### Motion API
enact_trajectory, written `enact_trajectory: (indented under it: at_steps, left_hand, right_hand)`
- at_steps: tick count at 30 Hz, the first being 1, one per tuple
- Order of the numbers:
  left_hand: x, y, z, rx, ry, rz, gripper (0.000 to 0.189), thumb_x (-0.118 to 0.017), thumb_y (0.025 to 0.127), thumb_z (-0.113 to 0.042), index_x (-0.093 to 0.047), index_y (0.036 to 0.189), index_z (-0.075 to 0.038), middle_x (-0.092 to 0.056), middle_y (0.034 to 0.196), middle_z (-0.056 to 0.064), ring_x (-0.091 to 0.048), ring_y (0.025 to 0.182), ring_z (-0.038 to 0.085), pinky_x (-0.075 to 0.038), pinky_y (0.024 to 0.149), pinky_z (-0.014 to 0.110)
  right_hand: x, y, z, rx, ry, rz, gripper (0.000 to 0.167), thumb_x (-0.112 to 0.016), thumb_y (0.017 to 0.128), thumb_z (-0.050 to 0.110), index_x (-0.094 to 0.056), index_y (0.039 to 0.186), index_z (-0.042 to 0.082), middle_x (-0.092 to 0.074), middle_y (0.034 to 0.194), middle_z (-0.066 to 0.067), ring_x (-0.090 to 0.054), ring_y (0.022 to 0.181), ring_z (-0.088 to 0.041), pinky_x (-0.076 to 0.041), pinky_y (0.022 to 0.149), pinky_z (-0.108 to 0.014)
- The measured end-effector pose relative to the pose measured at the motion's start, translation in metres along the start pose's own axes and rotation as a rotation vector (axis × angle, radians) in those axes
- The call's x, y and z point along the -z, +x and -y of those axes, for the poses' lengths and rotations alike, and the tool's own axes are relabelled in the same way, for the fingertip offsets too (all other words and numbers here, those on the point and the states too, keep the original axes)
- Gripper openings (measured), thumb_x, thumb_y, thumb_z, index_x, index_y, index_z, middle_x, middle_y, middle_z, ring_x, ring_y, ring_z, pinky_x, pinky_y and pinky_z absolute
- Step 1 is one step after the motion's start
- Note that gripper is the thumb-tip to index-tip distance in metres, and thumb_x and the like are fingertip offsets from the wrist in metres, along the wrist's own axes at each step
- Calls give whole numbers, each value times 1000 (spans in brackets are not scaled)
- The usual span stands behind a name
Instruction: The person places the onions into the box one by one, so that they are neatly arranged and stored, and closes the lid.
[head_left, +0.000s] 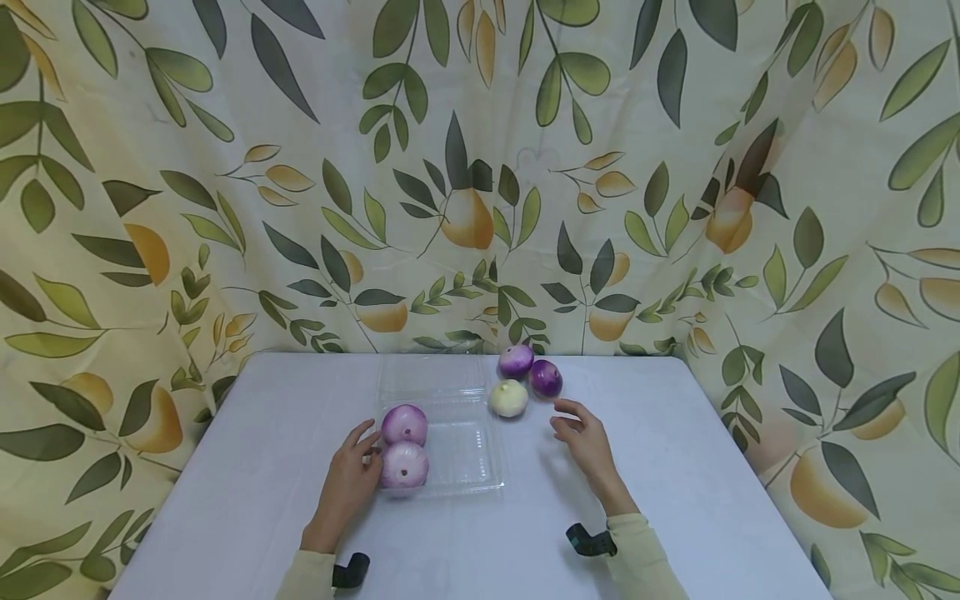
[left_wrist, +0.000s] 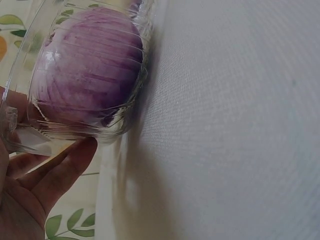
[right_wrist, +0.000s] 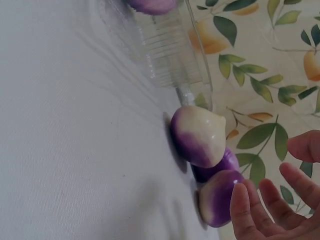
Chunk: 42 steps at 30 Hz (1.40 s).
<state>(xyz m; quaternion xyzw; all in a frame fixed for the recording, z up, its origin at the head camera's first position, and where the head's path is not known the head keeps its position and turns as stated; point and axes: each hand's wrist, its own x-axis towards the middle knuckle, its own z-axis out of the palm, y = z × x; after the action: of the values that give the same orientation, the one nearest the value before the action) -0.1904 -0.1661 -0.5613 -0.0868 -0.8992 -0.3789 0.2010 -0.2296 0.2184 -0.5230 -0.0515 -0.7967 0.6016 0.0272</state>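
Observation:
Two purple onions, an upper one [head_left: 405,425] and a lower one [head_left: 405,465], sit side by side in the left part of a clear plastic clamshell box [head_left: 472,454], its lid laid back. Against the box's left side rests my left hand [head_left: 348,475]; in the left wrist view its fingers [left_wrist: 67,172] touch the clear wall beside an onion [left_wrist: 90,65]. My right hand [head_left: 591,454] hovers with loosely bent fingers and nothing in them, just in front of a dark purple onion [head_left: 546,380]. Beside that lie a pale onion [head_left: 508,400] and another purple onion [head_left: 516,361].
A white-covered table [head_left: 675,467] carries everything. Behind it hangs a leaf-and-fruit patterned curtain [head_left: 525,175], close to the table's back edge. Each wrist wears a small black camera, one on the left [head_left: 351,572] and one on the right [head_left: 591,542].

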Motion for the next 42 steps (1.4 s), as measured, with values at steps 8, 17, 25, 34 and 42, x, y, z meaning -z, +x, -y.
enact_trajectory:
  at_steps: [8,17,25,34,42]
  left_hand:
    - [1,0,0,3,-3,-1,34,-62,83,4,-68,116,6,-58,137,17,-73,90,23,-59,73,35]
    - [0,-1,0,37,-14,25,35,-62,84,3,-67,119,6,-56,139,16,-72,94,25,-59,74,34]
    - [2,-1,-1,28,-16,13,35,-62,84,3,-67,118,6,-57,138,17,-72,93,25,-58,73,33]
    - [1,-1,-1,15,-8,7,35,-62,83,3,-68,117,6,-57,137,17,-72,92,24,-58,73,33]
    - [1,-1,-3,51,2,27,34,-62,86,-2,-68,119,5,-57,139,15,-72,94,22,-59,74,33]
  right_hand:
    - [1,13,-10,-61,27,-48,43,-62,93,12,-55,134,2,-56,136,-19,-63,106,-14,-57,80,-19]
    - [-1,26,-14,-94,46,-81,44,-62,94,14,-53,135,2,-54,136,-16,-61,106,-17,-57,82,-21]
    - [3,45,-17,-90,22,-125,48,-61,94,16,-50,138,3,-50,140,-18,-56,120,-30,-53,84,-22]
    - [6,66,-17,-111,-18,-112,58,-64,93,25,-43,144,9,-40,151,-15,-45,133,-32,-46,102,-43]
    - [8,79,-20,-144,39,-109,64,-63,93,25,-35,148,6,-32,155,-19,-38,139,-36,-40,110,-51]
